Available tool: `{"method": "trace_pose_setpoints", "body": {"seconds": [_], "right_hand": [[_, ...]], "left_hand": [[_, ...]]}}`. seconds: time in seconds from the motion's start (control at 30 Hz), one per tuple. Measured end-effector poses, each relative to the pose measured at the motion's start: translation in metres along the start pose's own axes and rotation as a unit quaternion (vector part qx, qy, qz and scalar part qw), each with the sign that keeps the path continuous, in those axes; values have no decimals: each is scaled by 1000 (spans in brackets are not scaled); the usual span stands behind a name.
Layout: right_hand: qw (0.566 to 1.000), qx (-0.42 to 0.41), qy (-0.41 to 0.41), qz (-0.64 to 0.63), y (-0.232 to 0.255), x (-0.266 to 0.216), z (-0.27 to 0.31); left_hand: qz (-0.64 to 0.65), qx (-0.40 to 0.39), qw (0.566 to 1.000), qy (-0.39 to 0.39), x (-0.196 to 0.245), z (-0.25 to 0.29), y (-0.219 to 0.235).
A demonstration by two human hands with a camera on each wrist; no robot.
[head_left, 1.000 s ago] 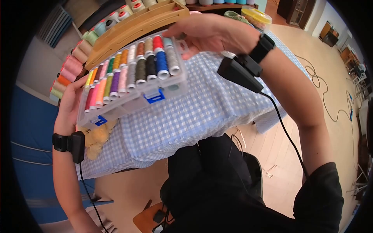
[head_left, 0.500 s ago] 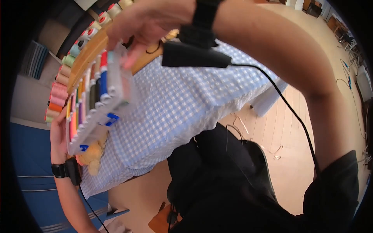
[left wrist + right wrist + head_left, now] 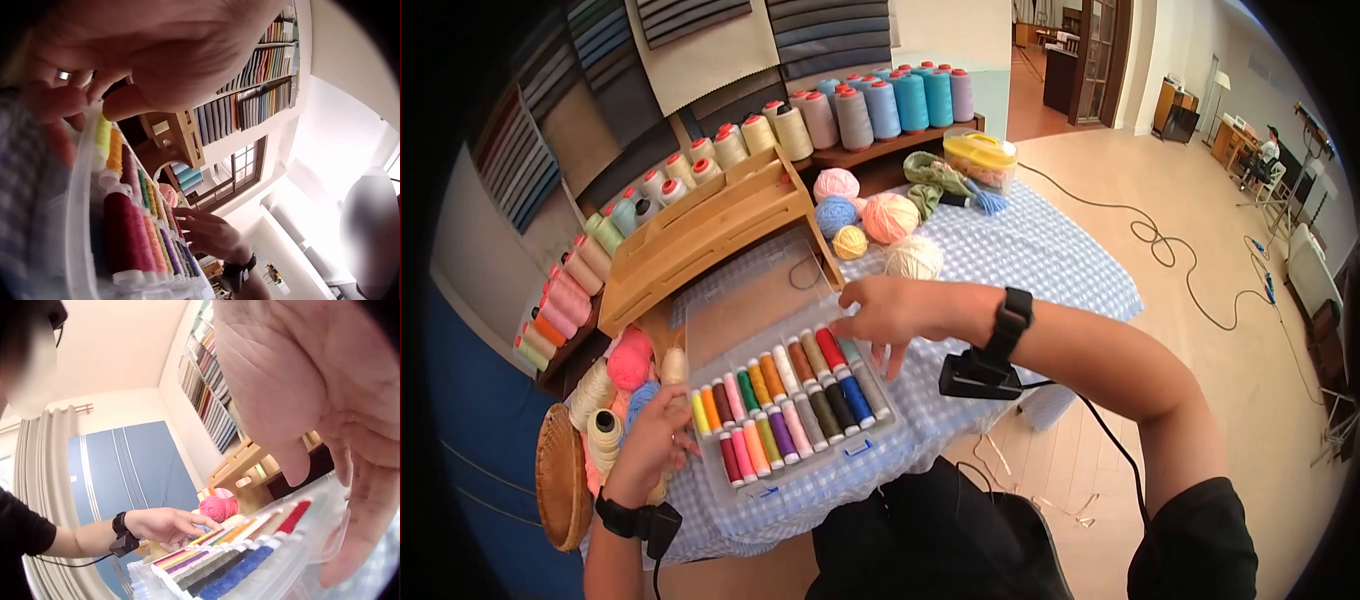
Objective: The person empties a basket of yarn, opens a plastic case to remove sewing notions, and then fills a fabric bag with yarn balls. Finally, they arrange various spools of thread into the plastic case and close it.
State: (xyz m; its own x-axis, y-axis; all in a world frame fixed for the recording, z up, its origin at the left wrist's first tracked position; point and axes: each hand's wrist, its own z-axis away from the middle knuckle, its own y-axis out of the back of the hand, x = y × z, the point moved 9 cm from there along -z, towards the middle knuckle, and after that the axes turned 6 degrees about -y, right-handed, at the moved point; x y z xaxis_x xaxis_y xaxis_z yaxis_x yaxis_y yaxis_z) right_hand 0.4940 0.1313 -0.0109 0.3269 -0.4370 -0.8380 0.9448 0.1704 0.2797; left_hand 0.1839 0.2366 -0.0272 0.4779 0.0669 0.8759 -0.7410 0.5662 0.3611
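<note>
A clear plastic case (image 3: 808,472) lies low over the checked cloth, its lid (image 3: 735,318) folded back behind it. Two rows of thread spools (image 3: 780,437) in many colours fill it, and blue latches (image 3: 858,447) show on its front. My left hand (image 3: 652,440) grips the left end; in the left wrist view its thumb is at the rim beside a yellow spool (image 3: 102,140), with fingers outside the wall. At the far right corner my right hand (image 3: 888,312) holds the case, fingers down along its end wall in the right wrist view.
A wooden rack (image 3: 700,245) stands behind the case, with large thread cones (image 3: 883,108) around it. Yarn balls (image 3: 890,218) and a yellow-lidded tub (image 3: 980,160) sit at the back right. Left of the case, a wicker basket (image 3: 560,480) leans near more yarn (image 3: 630,360).
The case was tilted and raised at the left; it has come down level and to the right, over the table's front middle, with both hands on its ends. The head view has swung up.
</note>
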Motion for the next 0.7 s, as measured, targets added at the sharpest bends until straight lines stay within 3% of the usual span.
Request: {"method": "trace_pose_setpoints", "body": {"seconds": [0.1, 0.13, 0.2, 0.27, 0.3, 0.33, 0.37, 0.4, 0.47, 0.53, 0.57, 0.67, 0.7], "right_hand": [[992, 47, 34, 109, 22, -7, 8], [965, 115, 116, 203, 44, -17, 4], [859, 290, 268, 326, 85, -53, 19], [842, 382, 203, 323, 127, -59, 23], [831, 394, 215, 329, 145, -53, 10], [819, 407, 226, 335, 162, -43, -8], [854, 352, 205, 324, 170, -37, -25], [853, 352, 206, 327, 176, -33, -36], [892, 264, 158, 333, 170, -18, -63], [889, 263, 124, 353, 173, -13, -67], [883, 273, 122, 363, 176, -15, -62], [872, 307, 118, 363, 194, -26, -39], [904, 309, 122, 271, 207, -29, -28]], "left_hand": [[-60, 5, 998, -14, 3, 1, 1], [-88, 0, 996, -22, 7, 1, 1], [-107, 25, 994, -24, 20, 10, 0], [-332, 81, 929, -142, 55, 18, 1], [-399, 127, 888, -189, 87, 34, -10], [-398, 129, 888, -191, 93, 36, -19], [-394, 136, 878, -234, 102, 39, -27], [-389, 142, 868, -275, 112, 43, -37], [-382, 123, 874, -276, 120, 44, -54], [-384, 18, 855, -347, 127, 44, -86], [-384, -23, 873, -300, 123, 41, -92], [-438, -58, 843, -307, 128, 41, -104], [-469, -63, 822, -316, 124, 39, -106]]}}
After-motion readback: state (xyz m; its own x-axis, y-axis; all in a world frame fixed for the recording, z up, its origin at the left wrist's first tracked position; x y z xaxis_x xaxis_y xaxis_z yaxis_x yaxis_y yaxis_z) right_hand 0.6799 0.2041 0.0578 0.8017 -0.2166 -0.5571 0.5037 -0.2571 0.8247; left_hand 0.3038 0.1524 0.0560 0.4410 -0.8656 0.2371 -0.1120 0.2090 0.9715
